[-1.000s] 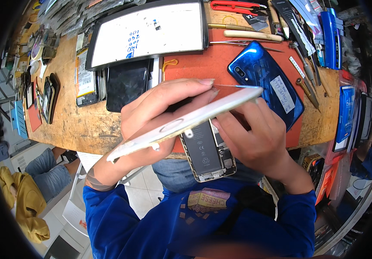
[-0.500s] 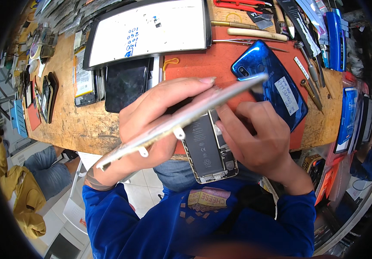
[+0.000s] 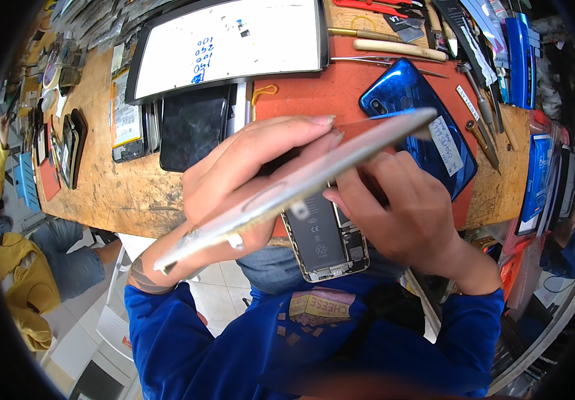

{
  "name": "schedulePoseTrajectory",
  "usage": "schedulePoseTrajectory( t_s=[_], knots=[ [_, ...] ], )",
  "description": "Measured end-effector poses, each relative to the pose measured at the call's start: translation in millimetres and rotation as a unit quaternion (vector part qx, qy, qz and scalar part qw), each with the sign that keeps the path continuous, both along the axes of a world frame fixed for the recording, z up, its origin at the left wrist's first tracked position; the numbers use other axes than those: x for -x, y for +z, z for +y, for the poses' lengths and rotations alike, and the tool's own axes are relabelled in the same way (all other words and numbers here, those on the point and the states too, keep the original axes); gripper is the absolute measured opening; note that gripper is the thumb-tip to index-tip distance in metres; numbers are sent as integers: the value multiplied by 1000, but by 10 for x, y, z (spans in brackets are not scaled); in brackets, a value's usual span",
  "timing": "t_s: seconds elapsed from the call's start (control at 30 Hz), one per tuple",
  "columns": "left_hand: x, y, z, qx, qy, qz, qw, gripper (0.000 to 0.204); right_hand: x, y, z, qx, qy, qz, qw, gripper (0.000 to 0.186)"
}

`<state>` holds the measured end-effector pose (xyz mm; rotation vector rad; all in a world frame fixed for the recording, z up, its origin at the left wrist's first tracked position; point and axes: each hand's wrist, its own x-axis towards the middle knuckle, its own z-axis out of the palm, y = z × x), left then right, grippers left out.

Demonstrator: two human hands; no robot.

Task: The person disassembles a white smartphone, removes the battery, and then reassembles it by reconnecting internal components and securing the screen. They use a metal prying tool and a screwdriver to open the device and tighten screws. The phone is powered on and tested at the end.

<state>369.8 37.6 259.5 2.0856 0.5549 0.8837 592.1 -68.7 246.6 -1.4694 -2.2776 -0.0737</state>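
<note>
A phone's screen panel (image 3: 287,183), seen nearly edge-on with small tabs along its lower edge, slants across the middle. My left hand (image 3: 224,173) is closed around it, fingers stretched along its far side. Beneath the panel is an opened phone body (image 3: 356,252) with a black battery (image 3: 314,230) showing; its upper part is hidden. My right hand (image 3: 411,210) is at the body's right side, fingers curled and partly behind the panel. Its fingertips are close to the body, and whatever they pinch cannot be made out.
A blue phone (image 3: 427,120) with a paper label lies on the red mat (image 3: 294,103). Behind stand a white board (image 3: 234,50), a dark-screened phone (image 3: 194,123), tweezers and handled tools (image 3: 401,50). A person in yellow (image 3: 24,267) is at the far left.
The screen panel has shifted a little right. My right hand has moved slightly right and down. The person in yellow has raised an arm.
</note>
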Motion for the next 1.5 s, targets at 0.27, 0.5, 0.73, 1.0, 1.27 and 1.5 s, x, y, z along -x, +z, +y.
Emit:
schedulePoseTrajectory(
  t_s=[0.27,0.5,0.73,1.0,1.27,1.5],
  knots=[
    [-30,9,5,-58,16,10,998,29,-17,-83,-10,-55,-5,46,997,29],
    [-218,-114,-67,-60,89,-35,994,34,91,-72,-133,-57,-86,135,985,40],
    [-236,-88,-101,-25,100,-38,994,36,149,-90,-201,-44,-114,138,983,46],
    [-230,-190,-50,-65,93,-75,991,39,175,-85,-205,-13,-122,120,985,47],
    [-161,-81,-84,-42,67,-37,996,40,183,-62,-235,49,-119,129,983,38],
    [-213,-72,-93,-29,90,-17,995,40,112,-94,-220,34,-58,83,994,45]
  ],
)
